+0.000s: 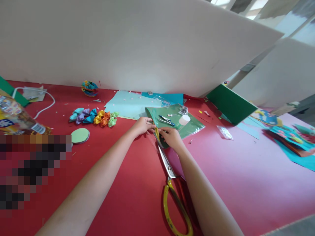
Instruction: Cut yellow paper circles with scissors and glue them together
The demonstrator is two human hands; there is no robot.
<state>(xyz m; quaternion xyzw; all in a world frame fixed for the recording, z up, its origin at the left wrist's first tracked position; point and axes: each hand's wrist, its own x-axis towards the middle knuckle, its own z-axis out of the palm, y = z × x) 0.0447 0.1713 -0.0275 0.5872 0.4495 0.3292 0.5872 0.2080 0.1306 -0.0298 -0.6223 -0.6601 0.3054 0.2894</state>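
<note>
My left hand and my right hand meet over the middle of the table, fingers pinched on a narrow yellow paper piece. Large scissors with yellow handles lie just below it, between my forearms, their blade tips close under my fingers. Behind my hands is a green plastic-wrapped sheet. On that sheet rest pens, a white cap-like cylinder and a small clear packet. My fingers partly hide the yellow piece.
Left of my arms lie a row of coloured folded paper pieces, green paper circles and a snack bag. A multicoloured paper ball sits near the white board. A green panel and paper crafts are to the right.
</note>
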